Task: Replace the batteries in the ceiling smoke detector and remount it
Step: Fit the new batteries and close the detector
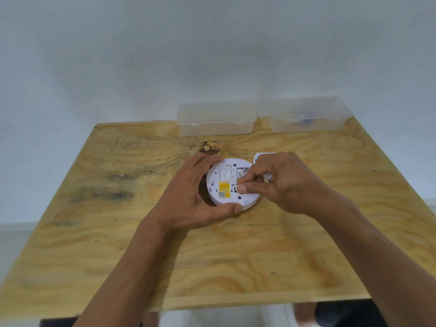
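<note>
Both of your hands are on the detector (232,182), which lies back-up on the table (141,256), a little beyond its middle. You see its white round back with a yellow label (224,189) carrying a small code square, some fine print above that, and an open battery bay toward the far right side. One battery (239,173) with dark lettering lies in the far slot of the bay.

Your left hand (188,197) cups the detector from the left: the fingers curl round the far rim and the thumb lies along the near rim, so the hand grasps the body and steadies it against the table. Your right hand (278,182) comes in from the right, thumb and forefinger pinched together over the near slot of the bay. A small pale thing sits at the fingertips, too hidden to tell whether it is a second battery or part of the bay.

Just behind your right hand a white piece (262,156) lies flat on the wood, mostly covered by your knuckles; it may be the cover, you cannot tell.

At the far edge of the table stand two clear lidded boxes side by side, the left box (215,119) and the right box (306,115); something bluish shows faintly inside the right one. A dark knot (208,147) marks the wood between the boxes and the detector.
</note>
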